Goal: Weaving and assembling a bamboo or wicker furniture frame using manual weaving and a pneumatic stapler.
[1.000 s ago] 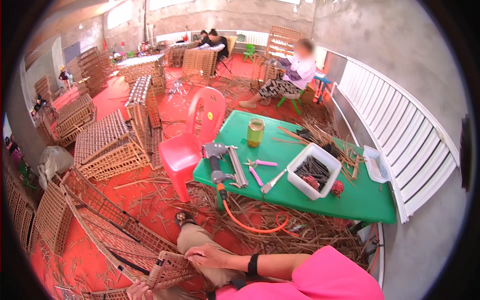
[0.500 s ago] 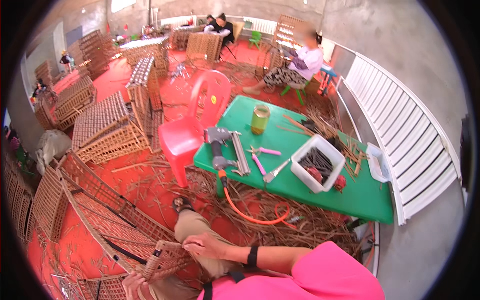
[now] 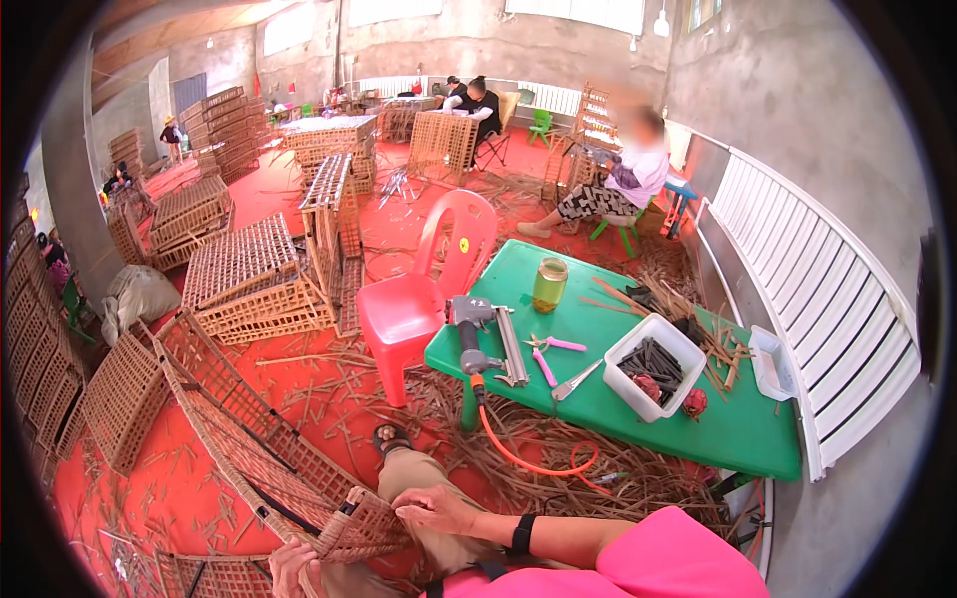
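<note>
A long, shallow woven wicker basket [image 3: 231,439] lies tilted across my lap and the floor on the left, with dark bands across its weave. My left hand [image 3: 296,568] is closed on the rim at its near corner, thumb side up. Beside the short near end of the basket is my right hand [image 3: 436,510], with its fingers bent loosely and apart at the edge and nothing visible in them. I cannot tell whether its fingertips touch the wicker. Another basket [image 3: 214,576] shows partly below, at the lower left.
A green table [image 3: 728,439] holds a nail gun [image 3: 474,334], pink-handled pliers [image 3: 545,361], a brush [image 3: 578,380], a jar [image 3: 549,284] and a white bin [image 3: 683,341]. A red chair [image 3: 399,307], stacked baskets [image 3: 244,261] and wicker scraps stand or lie around. A person [image 3: 638,169] sits behind.
The view has tilted upward, so the room sits lower and farther right in it. My right hand's fingers have loosened at the basket's end. My left hand stays on the rim.
</note>
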The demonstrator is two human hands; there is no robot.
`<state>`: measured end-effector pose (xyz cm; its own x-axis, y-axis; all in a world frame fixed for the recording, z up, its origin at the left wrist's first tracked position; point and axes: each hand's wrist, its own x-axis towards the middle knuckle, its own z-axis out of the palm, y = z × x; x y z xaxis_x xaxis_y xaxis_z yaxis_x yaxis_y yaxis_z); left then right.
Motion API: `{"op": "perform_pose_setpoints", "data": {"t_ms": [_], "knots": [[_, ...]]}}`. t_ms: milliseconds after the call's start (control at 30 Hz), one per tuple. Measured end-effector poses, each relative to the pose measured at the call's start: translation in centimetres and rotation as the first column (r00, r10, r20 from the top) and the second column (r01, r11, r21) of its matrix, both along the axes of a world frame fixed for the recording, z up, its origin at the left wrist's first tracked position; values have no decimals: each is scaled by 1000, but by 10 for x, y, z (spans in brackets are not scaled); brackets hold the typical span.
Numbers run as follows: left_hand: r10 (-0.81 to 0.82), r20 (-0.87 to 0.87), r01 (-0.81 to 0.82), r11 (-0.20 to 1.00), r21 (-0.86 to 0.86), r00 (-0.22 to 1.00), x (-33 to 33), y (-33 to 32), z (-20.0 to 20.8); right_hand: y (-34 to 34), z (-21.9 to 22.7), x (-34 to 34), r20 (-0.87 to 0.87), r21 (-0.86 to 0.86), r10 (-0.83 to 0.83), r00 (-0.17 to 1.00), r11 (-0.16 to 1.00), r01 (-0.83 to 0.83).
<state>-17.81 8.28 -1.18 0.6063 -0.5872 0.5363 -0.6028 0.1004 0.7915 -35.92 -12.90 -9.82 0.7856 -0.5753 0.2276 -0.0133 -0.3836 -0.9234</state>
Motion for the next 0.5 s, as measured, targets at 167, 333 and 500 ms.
{"op": "perform_pose_setpoints", "data": {"t_ms": [167,333,500], "knots": [[-13,-4,13,1000,-5,1000,-2,0,-2,-1,-2,0,7,-6,-16,1000,1000,16],[9,-3,-9,1000,-11,1000,-16,6,16,2,-6,-2,-29,53,-5,1000,999,6],[14,-29,-14,1000,-7,999,-25,3,29,3,-6,-4,-60,11,-25,998,1000,26]]}}
